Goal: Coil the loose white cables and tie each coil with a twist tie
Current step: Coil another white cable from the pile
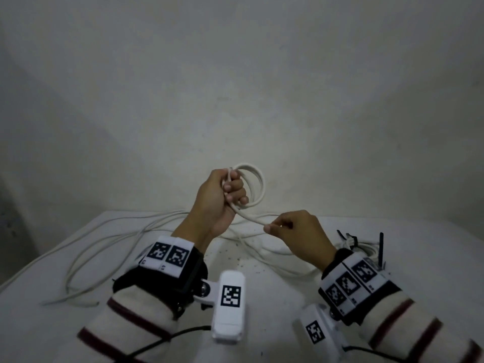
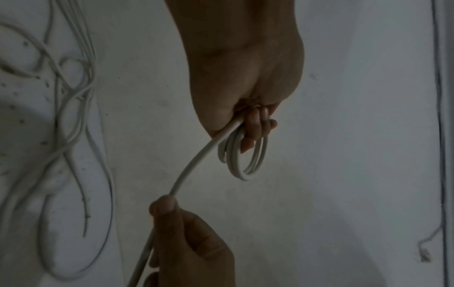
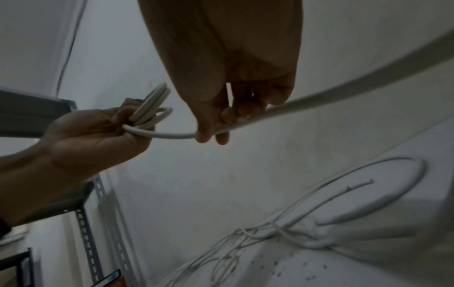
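Note:
My left hand (image 1: 230, 189) is raised above the table and grips a small coil of white cable (image 1: 255, 187), its loops sticking out past the fingers (image 2: 255, 128). The same coil (image 2: 245, 161) hangs below the fist in the left wrist view. From the coil a free strand (image 1: 248, 216) runs down to my right hand (image 1: 275, 226), which pinches it between thumb and fingers (image 3: 211, 134). The strand (image 3: 343, 85) passes on behind the right hand. Loose white cables (image 1: 110, 247) lie spread on the white table (image 1: 262, 279). Black twist ties (image 1: 348, 238) lie at the right.
A tied white coil (image 1: 364, 248) with a black tie (image 1: 381, 247) lies behind my right wrist. A plain wall (image 1: 235, 87) stands close behind the table. A metal shelf post (image 3: 86, 233) shows at the left in the right wrist view. Dark specks dot the table middle.

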